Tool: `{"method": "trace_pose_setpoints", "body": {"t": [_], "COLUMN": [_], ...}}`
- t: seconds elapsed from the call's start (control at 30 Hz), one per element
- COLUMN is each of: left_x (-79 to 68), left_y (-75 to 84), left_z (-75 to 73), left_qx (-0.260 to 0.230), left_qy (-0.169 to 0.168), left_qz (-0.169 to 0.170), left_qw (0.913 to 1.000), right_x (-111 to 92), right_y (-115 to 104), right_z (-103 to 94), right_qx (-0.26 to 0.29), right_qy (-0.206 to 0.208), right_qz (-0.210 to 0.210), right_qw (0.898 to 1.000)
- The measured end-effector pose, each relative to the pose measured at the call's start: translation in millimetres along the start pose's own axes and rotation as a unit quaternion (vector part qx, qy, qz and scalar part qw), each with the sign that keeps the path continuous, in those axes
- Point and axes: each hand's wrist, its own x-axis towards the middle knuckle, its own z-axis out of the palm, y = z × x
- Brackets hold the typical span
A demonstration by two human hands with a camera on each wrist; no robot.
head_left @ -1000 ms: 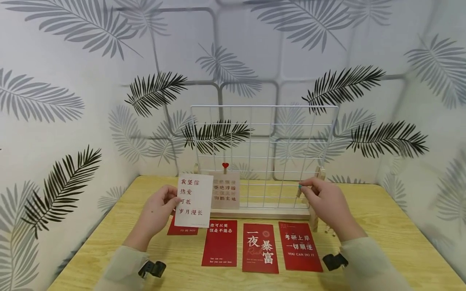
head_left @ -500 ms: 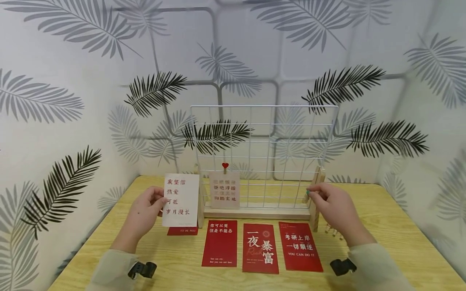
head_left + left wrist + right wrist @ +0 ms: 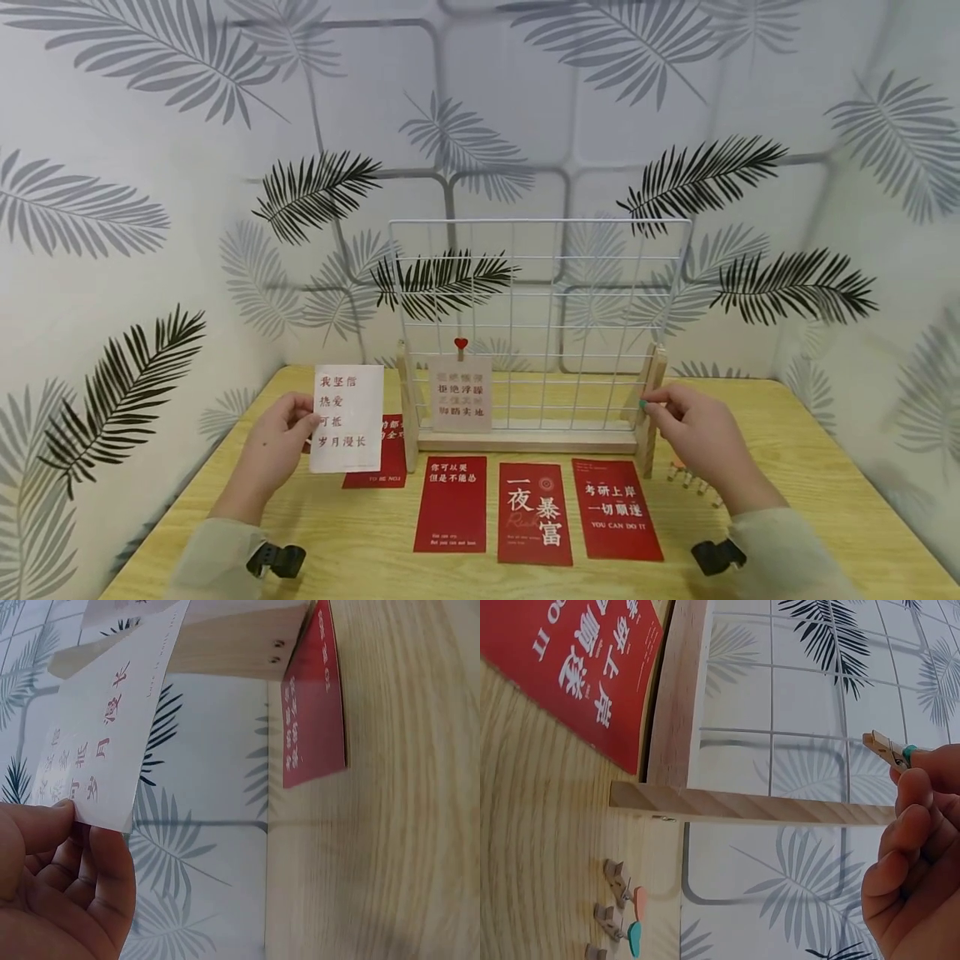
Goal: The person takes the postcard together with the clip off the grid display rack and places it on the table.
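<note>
My left hand pinches a white card with red printed characters by its left edge, upright and to the left of the wire grid stand. In the left wrist view the thumb lies on the card's face. My right hand is by the stand's right post. Between its thumb and fingers it pinches a small wooden clothespin with a teal end, plain in the right wrist view. A pale card hangs low on the grid's left from a clothespin with a red heart.
Several red cards lie before the stand, among them one in the middle and one at right. Another red card lies partly behind the held card. More clothespins lie right of the stand. A leaf-patterned wall stands behind.
My left hand has carried the white card to the left, uncovering more of the red card behind it. The right hand has moved right with the clothespin, from the grid to its post.
</note>
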Motion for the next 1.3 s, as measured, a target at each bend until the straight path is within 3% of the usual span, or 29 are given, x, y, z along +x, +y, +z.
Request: {"method": "trace_pose_setpoints", "body": {"t": [0.43,0.7,0.97,1.3], "left_x": [16.7,24.6,35.0,43.7], "left_y": [-28.8,-45.9,-53.0,-68.1], "left_z": [-24.5,-36.1,-36.1,-32.3], "left_qx": [0.036,0.112,0.146,0.166], "left_qy": [-0.025,-0.033,-0.034,-0.03], "left_qz": [-0.032,-0.045,-0.043,-0.055], "left_qw": [0.9985,0.9921,0.9878,0.9841], "right_x": [-5,-10,-16,-21], "right_y": [16,42,63,89], "right_z": [-14.1,-27.1,-44.6,-48.9], "right_qx": [-0.039,-0.04,-0.045,-0.059], "right_qy": [-0.006,-0.032,-0.063,-0.088], "right_qz": [0.007,0.05,0.066,0.091], "right_qw": [0.999,0.997,0.995,0.99]}}
